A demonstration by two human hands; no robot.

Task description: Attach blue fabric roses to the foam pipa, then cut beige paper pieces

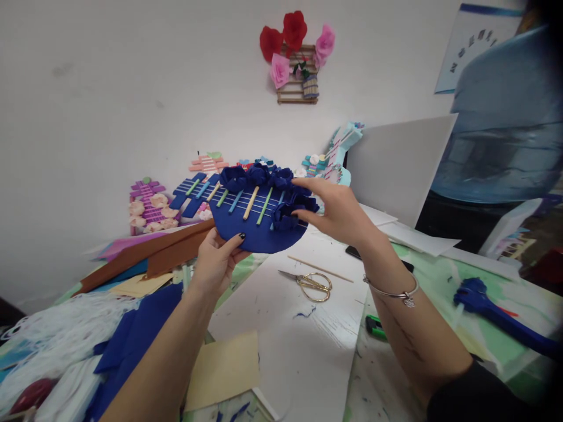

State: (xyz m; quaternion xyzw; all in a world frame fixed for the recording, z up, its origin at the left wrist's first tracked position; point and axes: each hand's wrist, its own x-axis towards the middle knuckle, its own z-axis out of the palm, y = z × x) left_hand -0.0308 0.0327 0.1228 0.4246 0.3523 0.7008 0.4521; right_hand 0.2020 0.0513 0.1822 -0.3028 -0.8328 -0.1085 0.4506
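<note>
A dark blue felt guitar-shaped craft piece point(253, 225) is held up above the table, with coloured sticks, white strings and blue felt flowers point(257, 174) on it. My left hand point(217, 258) grips its lower edge, thumb on the front. My right hand point(336, 211) pinches a blue felt flower point(292, 211) at the piece's right side. A silver bracelet point(396, 292) sits on my right wrist.
Gold-handled scissors point(313, 285) and a thin wooden stick point(320, 268) lie on the white board point(308, 351) below. Blue felt sheets point(132, 340), brown and tan sheets lie left. A blue glue gun point(492, 310) and green pen point(375, 327) lie right. Finished crafts lean on the wall.
</note>
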